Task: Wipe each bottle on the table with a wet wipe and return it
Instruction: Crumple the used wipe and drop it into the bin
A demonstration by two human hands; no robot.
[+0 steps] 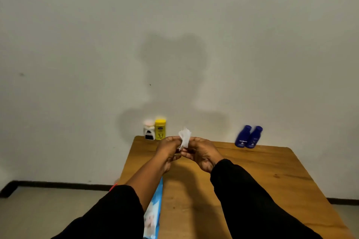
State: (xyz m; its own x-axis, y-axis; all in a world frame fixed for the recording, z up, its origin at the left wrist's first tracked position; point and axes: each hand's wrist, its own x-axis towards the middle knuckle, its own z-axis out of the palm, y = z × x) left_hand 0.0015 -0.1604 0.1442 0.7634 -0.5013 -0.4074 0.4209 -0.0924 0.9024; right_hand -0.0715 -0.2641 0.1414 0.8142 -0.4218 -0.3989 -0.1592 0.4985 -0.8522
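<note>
Looking down through the head camera, I see both hands raised together above the far middle of a rectangular brown wooden table (252, 170). The left hand (168, 148) and the right hand (202, 154) meet almost fingertip to fingertip. Their fingers are curled, and each hand pinches one side of a small crumpled white wet wipe (184, 137) that pokes up between them. My guess is that they hold it this way to open or fold it into a usable pad. Neither hand holds a bottle.

Four bottles stand along the table's far edge, in front of a plain pale wall, within easy reach of the hands. At far left, a squat white bottle with a pale pink cap (149, 130) stands just beside a taller yellow plastic bottle (160, 129). I cannot tell if the two touch. At far right, a dark blue plastic bottle (242, 136) and a second dark blue bottle (254, 137) stand side by side, well apart from the first pair.

A flat blue and white pack of wipes (153, 209) lies at the table's near left edge, partly hidden by the left forearm in its black sleeve. It probably lies there so that fresh wipes are close to hand.

I judge that no bottle is being wiped yet. Nothing shows which bottles, if any, are already clean.
</note>
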